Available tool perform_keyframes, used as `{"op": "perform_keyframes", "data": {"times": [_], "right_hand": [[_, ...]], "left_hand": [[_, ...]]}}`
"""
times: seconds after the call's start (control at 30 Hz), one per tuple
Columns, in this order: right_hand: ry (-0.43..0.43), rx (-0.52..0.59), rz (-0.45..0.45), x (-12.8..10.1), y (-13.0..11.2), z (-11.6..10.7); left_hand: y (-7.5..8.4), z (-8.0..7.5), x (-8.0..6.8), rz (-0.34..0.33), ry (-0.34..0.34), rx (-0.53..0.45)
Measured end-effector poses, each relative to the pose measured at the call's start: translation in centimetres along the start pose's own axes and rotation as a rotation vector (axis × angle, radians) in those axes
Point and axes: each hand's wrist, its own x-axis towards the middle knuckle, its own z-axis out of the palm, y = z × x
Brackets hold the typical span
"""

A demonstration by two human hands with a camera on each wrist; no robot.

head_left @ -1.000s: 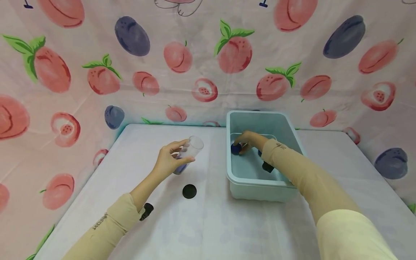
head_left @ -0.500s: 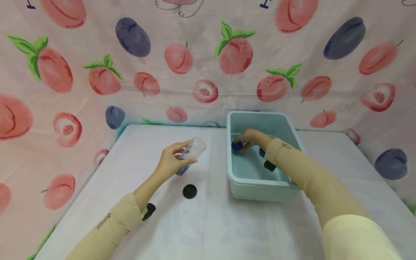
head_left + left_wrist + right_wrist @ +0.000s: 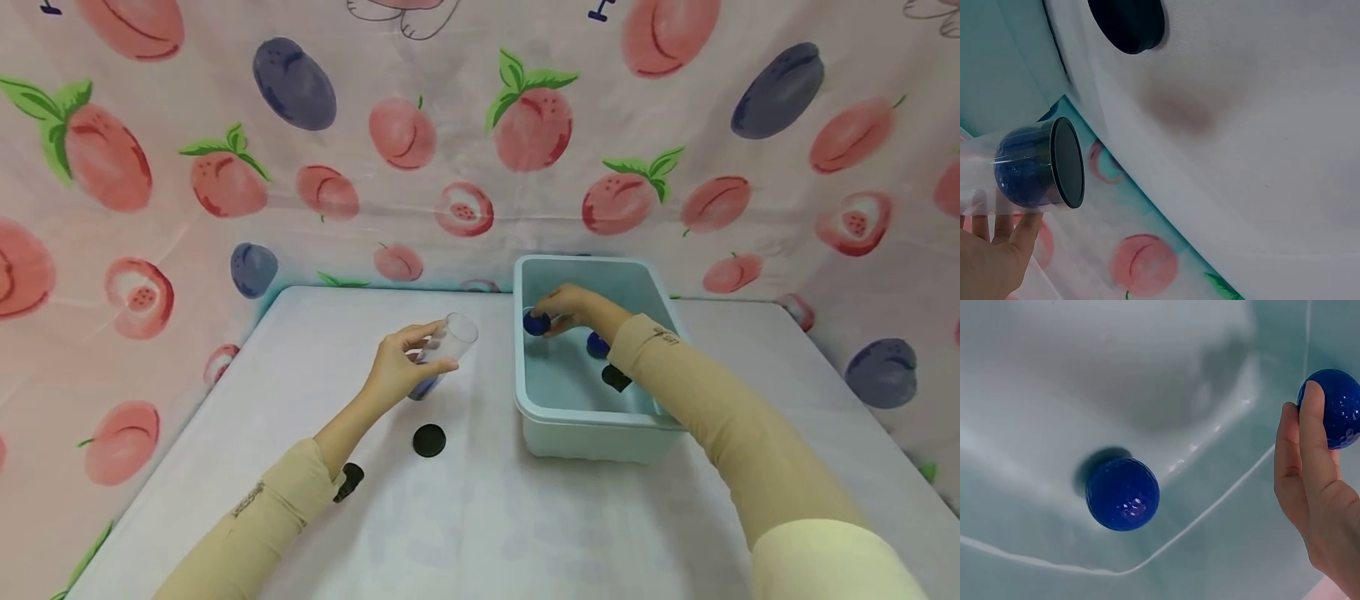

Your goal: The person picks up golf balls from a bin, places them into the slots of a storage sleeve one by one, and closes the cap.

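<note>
I've got the left grip (image 3: 393, 367) wrapped round a clear tube (image 3: 457, 332), spread just to the tube's width, fingers on the far side, thumb on the near. Tube tilts above the worktop (image 3: 480, 525), mouth up and to the right of that grip; inside, a blue ball (image 3: 1019, 165) sits by the dark end piece (image 3: 1069, 162), low end. Black disc (image 3: 429, 440) lies flat on the worktop, just nearer me than the left grip. Right grip (image 3: 573, 307) is down in the pale blue-green bin (image 3: 600, 417), nearly closed, pinching a second ball (image 3: 537, 322) beside the left wall; can't tell if it touches. Third ball (image 3: 1122, 494) is in the bin, near and right of that grip in head view.
</note>
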Motion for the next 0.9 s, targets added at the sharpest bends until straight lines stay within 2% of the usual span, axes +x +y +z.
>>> {"op": "perform_keyframes", "data": {"times": [0.33, 0.67, 0.9], "right_hand": [[0.018, 0.118, -0.009, -2.0, -0.4, -0.6], [-0.014, 0.151, -0.068, -3.8, -0.6, -1.8], [-0.024, 0.24, -0.107, -5.1, -0.9, -2.4]], "left_hand": [[0.2, 0.9, 1.1, 0.012, -0.014, -0.006], [0.5, 1.3, 1.8, 0.036, -0.021, -0.032], [0.8, 2.1, 2.3, 0.039, -0.022, -0.045]]}}
